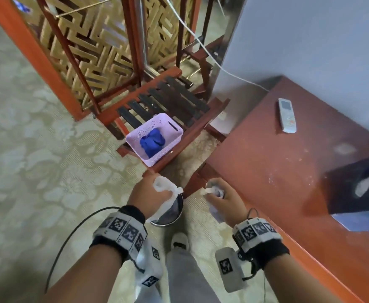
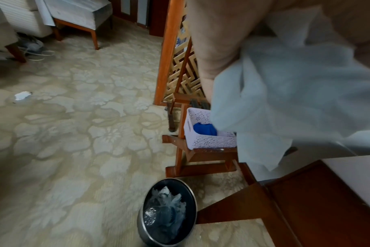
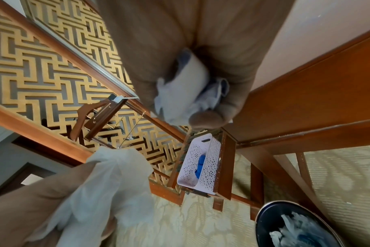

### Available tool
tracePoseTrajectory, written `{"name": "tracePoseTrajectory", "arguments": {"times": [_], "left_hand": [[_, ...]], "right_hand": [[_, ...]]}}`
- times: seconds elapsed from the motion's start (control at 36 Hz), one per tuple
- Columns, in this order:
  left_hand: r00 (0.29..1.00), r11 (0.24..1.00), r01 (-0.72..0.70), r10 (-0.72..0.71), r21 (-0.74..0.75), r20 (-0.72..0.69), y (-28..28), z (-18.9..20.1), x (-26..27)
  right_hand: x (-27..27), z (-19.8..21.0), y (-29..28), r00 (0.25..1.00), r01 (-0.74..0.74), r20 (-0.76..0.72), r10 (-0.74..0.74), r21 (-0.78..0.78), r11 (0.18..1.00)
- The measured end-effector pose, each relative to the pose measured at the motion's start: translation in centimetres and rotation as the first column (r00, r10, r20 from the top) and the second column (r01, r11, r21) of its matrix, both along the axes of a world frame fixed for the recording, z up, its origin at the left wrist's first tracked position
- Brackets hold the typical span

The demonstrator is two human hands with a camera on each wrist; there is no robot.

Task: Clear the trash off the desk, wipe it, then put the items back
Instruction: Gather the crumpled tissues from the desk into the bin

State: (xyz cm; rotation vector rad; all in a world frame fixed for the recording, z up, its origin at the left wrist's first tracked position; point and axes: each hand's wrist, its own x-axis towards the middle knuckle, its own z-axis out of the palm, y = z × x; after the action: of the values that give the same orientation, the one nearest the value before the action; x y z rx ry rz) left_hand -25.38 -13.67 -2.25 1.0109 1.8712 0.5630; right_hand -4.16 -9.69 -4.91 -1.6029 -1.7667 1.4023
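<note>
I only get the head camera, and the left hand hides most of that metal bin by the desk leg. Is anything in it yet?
Observer: Yes. The left wrist camera looks into the bin: crumpled whitish trash already lies inside, lower in that picture than the tissue that the left hand holds.
Visitor: Any trash lying elsewhere?
Observer: A white scrap lies on the carpet, well away from the bin.

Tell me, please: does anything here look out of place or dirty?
Yes. A white scrap lies alone on the carpet, far from the trash bin. The desk shows pale specks and smears, so it looks not yet wiped.
</note>
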Motion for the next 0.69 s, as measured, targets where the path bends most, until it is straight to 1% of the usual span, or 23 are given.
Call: {"name": "tracePoseTrajectory", "arguments": {"times": [0.06, 0.11, 0.19, 0.28, 0.39, 0.47, 0.53, 0.58, 0.69], "left_hand": [[1.000, 0.999, -0.016, 0.015, -0.047, -0.022, 0.5, -0.8, -0.5], [0.998, 0.995, -0.059, 0.058, -0.078, -0.018, 1.0, -1.5, -1.1], [0.996, 0.989, -0.080, 0.076, -0.126, -0.040, 1.9, -3.2, -2.2], [0.992, 0.982, -0.123, 0.123, -0.146, -0.007, 2.3, -4.5, -2.6], [0.982, 0.962, -0.185, 0.191, -0.201, 0.006, 2.8, -7.3, -3.4], [0.969, 0.935, -0.231, 0.245, -0.269, 0.019, 3.1, -11.1, -4.2], [0.963, 0.924, -0.244, 0.266, -0.293, 0.036, 3.4, -13.9, -4.6], [0.960, 0.916, -0.240, 0.273, -0.321, 0.061, 3.4, -16.8, -4.8], [0.955, 0.907, -0.233, 0.281, -0.351, 0.092, 2.9, -22.0, -4.6]], "right_hand": [[-0.5, -1.1, 0.9, 0.999, -0.014, -0.040, 0.011, -0.063, 0.998], [-1.3, -2.3, 1.8, 0.999, -0.024, -0.028, 0.022, -0.086, 0.996], [-2.6, -4.2, 2.9, 0.999, -0.053, -0.019, 0.051, -0.140, 0.989], [-3.9, -5.1, 3.2, 0.997, -0.071, -0.056, 0.062, -0.184, 0.980], [-6.2, -7.9, 3.8, 0.987, -0.160, -0.055, 0.151, -0.216, 0.963], [-7.8, -10.7, 3.8, 0.985, -0.174, -0.061, 0.164, -0.297, 0.939], [-8.7, -13.2, 3.5, 0.991, -0.129, -0.086, 0.106, -0.331, 0.935], [-9.2, -15.8, 3.3, 0.998, -0.058, -0.055, 0.041, -0.359, 0.931], [-9.5, -20.9, 3.3, 1.000, -0.022, -0.010, 0.020, -0.372, 0.928]]}}
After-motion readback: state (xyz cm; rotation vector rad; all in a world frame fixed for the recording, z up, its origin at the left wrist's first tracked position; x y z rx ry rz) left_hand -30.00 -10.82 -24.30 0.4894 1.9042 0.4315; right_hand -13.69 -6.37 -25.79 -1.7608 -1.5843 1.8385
